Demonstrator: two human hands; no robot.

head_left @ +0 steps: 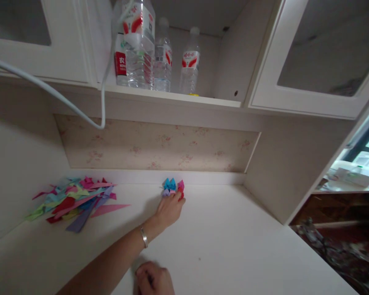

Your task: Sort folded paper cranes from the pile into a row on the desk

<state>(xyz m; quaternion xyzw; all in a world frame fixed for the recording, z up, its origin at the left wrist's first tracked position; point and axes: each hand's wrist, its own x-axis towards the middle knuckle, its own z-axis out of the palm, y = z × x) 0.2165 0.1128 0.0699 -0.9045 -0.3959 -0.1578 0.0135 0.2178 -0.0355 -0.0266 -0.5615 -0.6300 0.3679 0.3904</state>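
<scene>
My left hand (171, 209), a silver bracelet (144, 237) on its wrist, reaches across the white tabletop toward the back. Its closed fingertips are on a small red folded-paper piece (181, 193). Right beside it are blue folded-paper pieces (169, 184), a magenta one (181, 184) and a lilac one (166, 192), partly hidden by the fingers. Close to the bottom edge of the view, my right hand (155, 279) rests with its fingers curled in; whether anything is inside cannot be seen.
A pile of coloured paper strips (76, 200) lies at the left on the desk (221, 237). Plastic bottles (190, 61) stand on the open shelf above. A white cable (55, 92) hangs down in front. Side panels (298, 159) bound the desk.
</scene>
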